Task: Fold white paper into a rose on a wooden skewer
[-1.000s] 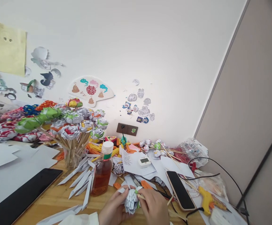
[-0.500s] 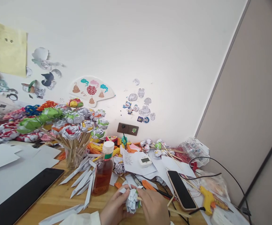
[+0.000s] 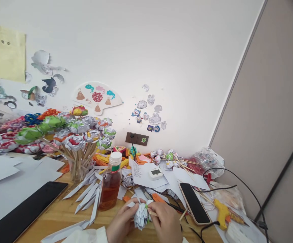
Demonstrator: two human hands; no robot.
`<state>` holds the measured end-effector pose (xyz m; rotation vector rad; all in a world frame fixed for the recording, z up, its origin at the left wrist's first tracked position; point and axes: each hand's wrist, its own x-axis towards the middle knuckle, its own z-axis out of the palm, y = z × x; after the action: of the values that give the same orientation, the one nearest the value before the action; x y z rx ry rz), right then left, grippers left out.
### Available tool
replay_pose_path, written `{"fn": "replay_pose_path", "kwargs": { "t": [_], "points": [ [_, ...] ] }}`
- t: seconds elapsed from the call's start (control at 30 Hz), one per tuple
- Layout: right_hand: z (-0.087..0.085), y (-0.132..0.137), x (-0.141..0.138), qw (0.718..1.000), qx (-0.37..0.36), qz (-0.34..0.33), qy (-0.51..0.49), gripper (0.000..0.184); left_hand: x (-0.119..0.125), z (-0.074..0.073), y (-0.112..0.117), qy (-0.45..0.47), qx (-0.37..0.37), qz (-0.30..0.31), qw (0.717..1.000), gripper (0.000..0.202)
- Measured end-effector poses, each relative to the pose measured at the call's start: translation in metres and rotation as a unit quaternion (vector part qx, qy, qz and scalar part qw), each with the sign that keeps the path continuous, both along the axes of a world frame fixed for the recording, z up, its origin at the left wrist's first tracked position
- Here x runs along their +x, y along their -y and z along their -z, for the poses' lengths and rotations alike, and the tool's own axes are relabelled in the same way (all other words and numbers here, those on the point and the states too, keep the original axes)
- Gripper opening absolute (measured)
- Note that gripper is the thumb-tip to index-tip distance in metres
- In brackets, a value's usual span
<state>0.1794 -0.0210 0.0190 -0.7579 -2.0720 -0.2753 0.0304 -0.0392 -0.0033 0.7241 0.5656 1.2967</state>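
At the bottom edge of the view, both hands close around a white folded paper flower (image 3: 141, 217). My left hand (image 3: 121, 224) cups it from the left, fingers curled on its petals. My right hand (image 3: 164, 222) pinches its right side, where a thin wooden stick (image 3: 153, 213) pokes out. A bottle of amber liquid (image 3: 111, 186) with a white cap stands just left of the hands.
A glass holds several paper flowers on sticks (image 3: 80, 135) at the left. Folded white paper strips (image 3: 88, 195), a black tablet (image 3: 22, 211), a phone (image 3: 194, 203), a yellow glue gun (image 3: 222, 213), cables and scissors (image 3: 146, 194) crowd the wooden desk.
The hands have barely shifted and keep working the paper flower; the view has moved slightly.
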Motion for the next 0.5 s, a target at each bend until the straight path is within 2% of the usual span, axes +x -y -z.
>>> {"fn": "replay_pose_path", "kwargs": {
  "t": [0.1,0.17,0.3,0.4,0.5],
  "points": [
    [-0.0010,0.0029,0.0000,1.000,-0.003,0.005,-0.003,0.025,0.0025,-0.0030,0.0007,-0.021,-0.043,-0.015,0.999,0.025],
    [-0.0020,0.0053,0.0006,1.000,-0.021,-0.005,-0.011,0.031,0.0039,-0.0032,-0.0004,-0.038,-0.055,-0.029,0.997,0.029],
    [-0.0042,0.0068,0.0011,0.998,-0.056,0.016,-0.028,0.028,0.0029,-0.0013,-0.0054,-0.082,-0.013,-0.060,0.995,0.030],
    [-0.0051,0.0046,0.0009,1.000,-0.027,-0.006,0.010,0.025,0.0008,-0.0007,-0.0080,-0.102,0.001,-0.062,0.993,0.026],
    [-0.0052,0.0024,0.0006,0.999,0.000,-0.034,0.028,0.023,0.0011,0.0022,-0.0089,-0.096,-0.024,-0.045,0.994,0.028]
  ]
}}
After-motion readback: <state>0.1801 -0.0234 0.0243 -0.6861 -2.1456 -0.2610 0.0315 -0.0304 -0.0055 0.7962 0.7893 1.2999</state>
